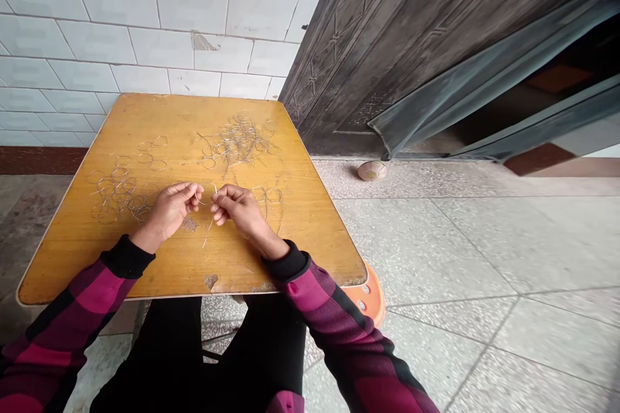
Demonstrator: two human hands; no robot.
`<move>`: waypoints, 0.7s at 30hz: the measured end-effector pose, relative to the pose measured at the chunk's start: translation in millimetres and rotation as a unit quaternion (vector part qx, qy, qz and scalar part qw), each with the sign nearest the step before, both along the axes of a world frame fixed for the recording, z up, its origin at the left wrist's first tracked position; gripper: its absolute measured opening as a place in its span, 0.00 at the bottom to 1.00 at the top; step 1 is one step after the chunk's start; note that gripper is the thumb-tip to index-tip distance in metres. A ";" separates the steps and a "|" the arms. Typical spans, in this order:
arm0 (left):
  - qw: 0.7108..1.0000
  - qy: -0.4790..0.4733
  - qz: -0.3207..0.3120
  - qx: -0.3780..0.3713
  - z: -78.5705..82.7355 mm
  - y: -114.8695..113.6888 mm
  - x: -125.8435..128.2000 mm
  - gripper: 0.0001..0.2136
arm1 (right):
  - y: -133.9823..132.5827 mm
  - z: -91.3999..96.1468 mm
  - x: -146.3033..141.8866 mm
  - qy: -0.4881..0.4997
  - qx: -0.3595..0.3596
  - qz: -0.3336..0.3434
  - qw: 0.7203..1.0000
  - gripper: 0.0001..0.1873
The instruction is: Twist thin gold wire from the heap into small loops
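Observation:
Both hands are raised a little over the wooden table (252, 258), close together. My left hand (170, 211) pinches one side of a thin wire (208, 232) between thumb and fingertips. Opposite it, my right hand (238, 210) is closed on the same wire, and a loose end hangs down below the fingers. The wire curves between the two hands. Bent wire loops (113, 190) lie to the left of my left hand. Beyond my right hand is a tangled heap of wire pieces (242, 139). More loops (274, 197) lie just right of my right hand.
A white tiled wall (169, 6) stands behind the table, with a dark carved door (334, 45) and a grey curtain (411, 110) at the right. A roundish object (372, 171) sits on the floor. An orange stool (372, 297) shows under the table's right corner.

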State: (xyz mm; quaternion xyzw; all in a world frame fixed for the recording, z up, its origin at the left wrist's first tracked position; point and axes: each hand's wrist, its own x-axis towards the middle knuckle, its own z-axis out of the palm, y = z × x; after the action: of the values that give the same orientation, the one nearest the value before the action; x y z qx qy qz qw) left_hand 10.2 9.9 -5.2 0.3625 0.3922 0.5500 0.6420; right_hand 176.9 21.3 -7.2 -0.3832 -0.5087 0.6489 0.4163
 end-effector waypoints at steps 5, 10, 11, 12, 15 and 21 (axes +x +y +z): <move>0.999 -0.028 -0.023 -0.014 -4.7 2.0 0.4 0.09 | 0.5 -1.7 0.0 0.008 -0.009 0.006 1.000 0.14; 1.000 -0.021 -0.017 -0.016 -5.6 1.9 1.8 0.09 | 1.6 -2.3 0.2 0.024 -0.026 0.010 0.999 0.15; 1.000 -0.020 -0.017 -0.015 -4.9 1.7 1.6 0.09 | 1.8 -2.2 0.3 0.027 -0.034 0.011 0.999 0.15; 1.000 -0.020 -0.016 -0.013 -4.2 1.5 1.4 0.09 | 2.0 -2.0 0.5 0.031 -0.042 0.014 0.999 0.15; 1.000 -0.017 -0.011 -0.014 -2.8 0.9 0.9 0.09 | 3.2 -1.9 1.5 0.043 -0.058 0.023 0.997 0.16; 1.000 0.003 -0.015 -0.010 -2.5 -0.7 1.3 0.11 | 8.5 -2.4 8.4 0.015 -0.023 0.041 0.999 0.18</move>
State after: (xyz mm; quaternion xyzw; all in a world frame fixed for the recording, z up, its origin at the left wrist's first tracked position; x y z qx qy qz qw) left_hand 11.4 9.2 -7.7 0.3637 0.3936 0.5355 0.6527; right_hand 185.3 29.8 -9.5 -0.3611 -0.5026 0.6830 0.3880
